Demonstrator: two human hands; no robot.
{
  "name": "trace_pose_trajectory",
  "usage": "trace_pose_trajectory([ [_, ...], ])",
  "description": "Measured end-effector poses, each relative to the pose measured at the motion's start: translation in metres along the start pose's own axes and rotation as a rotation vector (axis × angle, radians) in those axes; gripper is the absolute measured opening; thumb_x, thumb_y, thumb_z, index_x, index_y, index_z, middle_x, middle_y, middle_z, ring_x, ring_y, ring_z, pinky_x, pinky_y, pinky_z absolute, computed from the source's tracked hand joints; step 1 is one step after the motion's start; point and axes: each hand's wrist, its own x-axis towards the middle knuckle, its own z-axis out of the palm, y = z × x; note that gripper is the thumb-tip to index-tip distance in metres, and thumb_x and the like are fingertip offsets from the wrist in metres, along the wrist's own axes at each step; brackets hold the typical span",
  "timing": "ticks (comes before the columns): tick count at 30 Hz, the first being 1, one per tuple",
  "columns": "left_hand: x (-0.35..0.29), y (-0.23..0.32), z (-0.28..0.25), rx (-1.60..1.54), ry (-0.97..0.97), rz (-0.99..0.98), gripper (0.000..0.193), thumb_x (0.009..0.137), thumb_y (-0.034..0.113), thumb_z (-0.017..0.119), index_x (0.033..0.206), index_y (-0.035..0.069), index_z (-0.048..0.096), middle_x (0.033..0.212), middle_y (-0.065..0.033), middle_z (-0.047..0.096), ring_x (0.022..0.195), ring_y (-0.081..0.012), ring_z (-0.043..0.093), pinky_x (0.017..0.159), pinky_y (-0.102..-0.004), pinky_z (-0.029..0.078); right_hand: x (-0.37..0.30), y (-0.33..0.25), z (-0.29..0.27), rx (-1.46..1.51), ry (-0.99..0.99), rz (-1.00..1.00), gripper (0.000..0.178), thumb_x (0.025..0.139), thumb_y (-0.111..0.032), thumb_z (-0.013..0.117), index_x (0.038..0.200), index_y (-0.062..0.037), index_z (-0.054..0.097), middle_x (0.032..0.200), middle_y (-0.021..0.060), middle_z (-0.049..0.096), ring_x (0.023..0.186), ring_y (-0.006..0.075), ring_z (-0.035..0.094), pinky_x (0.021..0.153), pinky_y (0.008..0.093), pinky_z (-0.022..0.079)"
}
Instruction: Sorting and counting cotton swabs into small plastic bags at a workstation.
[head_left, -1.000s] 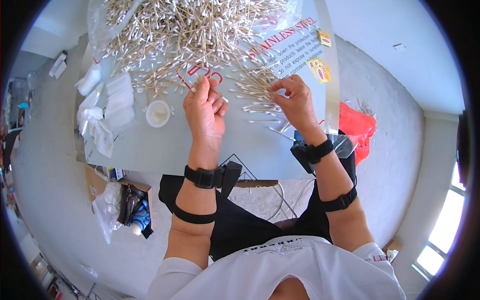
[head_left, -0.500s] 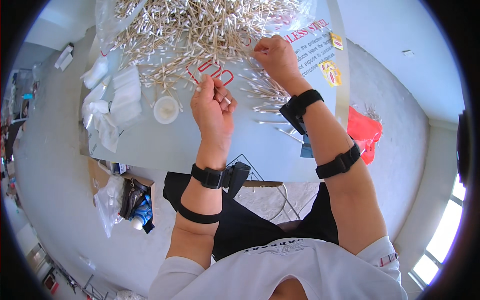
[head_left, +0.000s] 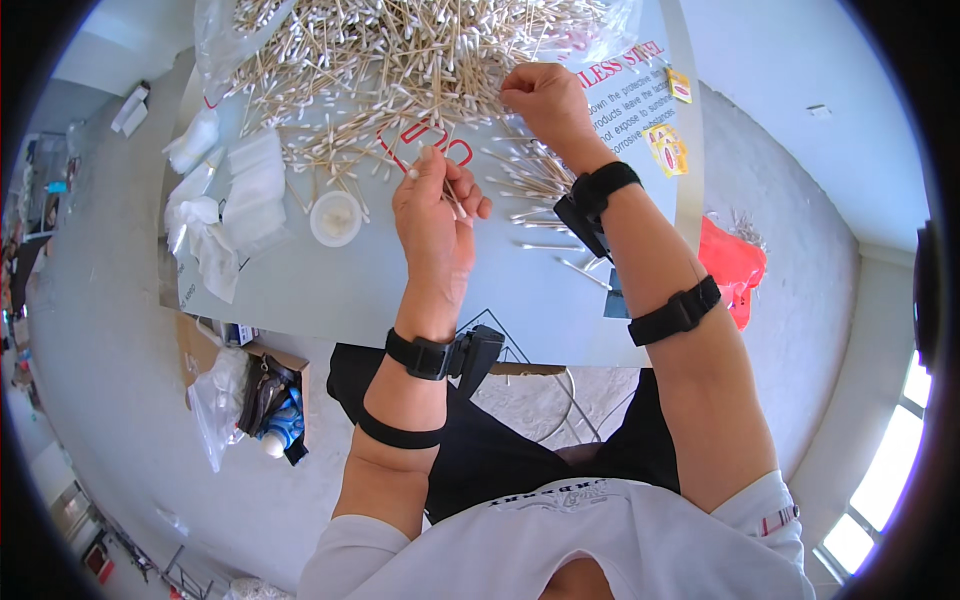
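A big heap of cotton swabs (head_left: 400, 60) with pale sticks and white tips covers the far part of the table. My left hand (head_left: 432, 205) is closed on a few cotton swabs (head_left: 453, 200), their white tips showing by the thumb and below the curled fingers. At the right edge of the heap, the thumb and forefinger of my right hand (head_left: 552, 108) are pinched together; what is between them, if anything, is hidden. More loose swabs (head_left: 530, 172) lie fanned out between my hands. Left of my left hand stands a small round white tub (head_left: 335, 219).
Clear plastic packets (head_left: 253, 180) lie at the table's left, with a plastic bag (head_left: 225, 40) beside the heap. Small yellow packets (head_left: 667, 150) lie at the right. A red bag (head_left: 732, 265) is beyond the right edge; a cardboard box (head_left: 290, 362) with odds and ends stands below left.
My right hand has shifted slightly up and left along the heap's edge. My left hand has moved a little to the right, still holding swabs, its fingers a bit less curled.
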Motion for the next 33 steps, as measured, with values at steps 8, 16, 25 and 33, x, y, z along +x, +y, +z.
trace_pose_trajectory([
  [8,0.000,-0.005,-0.002,0.145,0.000,0.123,0.030,0.094,0.026,0.048,0.079,0.001,0.055,0.069,-0.0089,0.059,0.059,-0.0191,0.060,0.056,-0.0339,0.052,-0.022,-0.014,-0.038,0.567,0.011,0.208,0.008,0.070,-0.006,0.065,0.071,0.0019,0.065,0.061,0.0028,0.061,0.055,0.0064,0.051,0.051,0.0210,0.040],
  [16,-0.004,-0.007,0.001,0.154,0.039,0.054,0.030,0.095,0.026,0.046,0.076,0.003,0.052,0.064,-0.0040,0.053,0.052,-0.0116,0.051,0.044,-0.0258,0.042,-0.078,-0.073,-0.029,0.556,-0.331,0.033,0.006,0.077,0.001,0.058,0.076,0.0059,0.061,0.065,0.0063,0.062,0.058,0.0099,0.062,0.054,0.0248,0.053],
  [25,-0.006,0.004,0.003,0.010,0.167,0.085,0.031,0.095,0.032,0.042,0.076,0.008,0.044,0.056,0.0028,0.033,0.046,-0.0068,0.028,0.040,-0.0230,0.026,-0.080,-0.043,-0.004,-0.197,-0.101,-0.253,0.007,0.073,-0.005,0.062,0.079,-0.0019,0.062,0.074,0.0116,0.055,0.066,0.0271,0.058,0.057,0.0354,0.046],
  [33,-0.007,0.006,0.000,-0.116,0.184,0.090,0.031,0.096,0.032,0.041,0.078,0.008,0.046,0.058,0.0024,0.032,0.048,-0.0078,0.027,0.042,-0.0231,0.026,-0.035,-0.055,-0.002,-0.181,0.016,-0.353,0.024,0.073,-0.017,0.067,0.092,-0.0069,0.060,0.077,0.0105,0.058,0.072,0.0290,0.060,0.061,0.0382,0.047],
])
